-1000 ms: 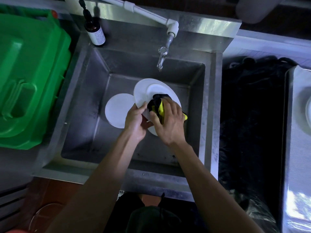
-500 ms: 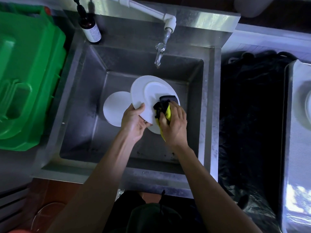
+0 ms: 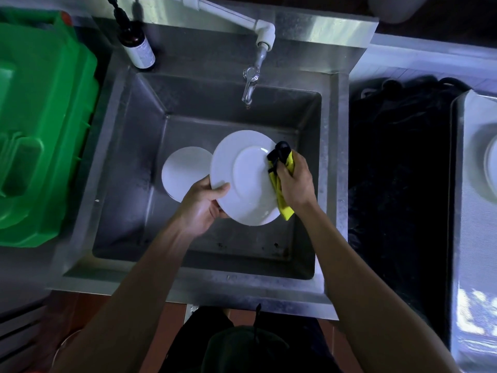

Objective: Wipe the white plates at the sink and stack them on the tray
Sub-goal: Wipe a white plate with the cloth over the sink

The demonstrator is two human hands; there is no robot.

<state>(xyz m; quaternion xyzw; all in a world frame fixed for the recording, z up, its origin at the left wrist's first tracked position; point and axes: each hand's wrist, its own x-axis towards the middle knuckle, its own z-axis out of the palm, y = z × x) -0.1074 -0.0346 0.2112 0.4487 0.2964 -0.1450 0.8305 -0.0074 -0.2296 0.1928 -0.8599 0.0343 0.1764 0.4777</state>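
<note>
Over the steel sink [image 3: 129,162] my left hand [image 3: 200,205] grips the lower left rim of a white plate [image 3: 242,179], thumb on its face, holding it tilted. My right hand [image 3: 294,181] grips a yellow and black cloth [image 3: 281,168] and presses it against the plate's right edge. A second white plate [image 3: 183,170] lies on the sink floor to the left, partly behind the held one. At the far right a grey tray [image 3: 468,211] carries another white plate [image 3: 490,168], cut off by the frame edge.
A tap [image 3: 250,84] hangs over the back of the basin, with a dark pump bottle [image 3: 135,44] on the back left corner. A green plastic crate [image 3: 40,135] stands to the left. Black bags [image 3: 398,170] fill the gap between sink and tray.
My right hand has slid the cloth from the middle of the plate out to its right edge. The plate's face is now mostly uncovered.
</note>
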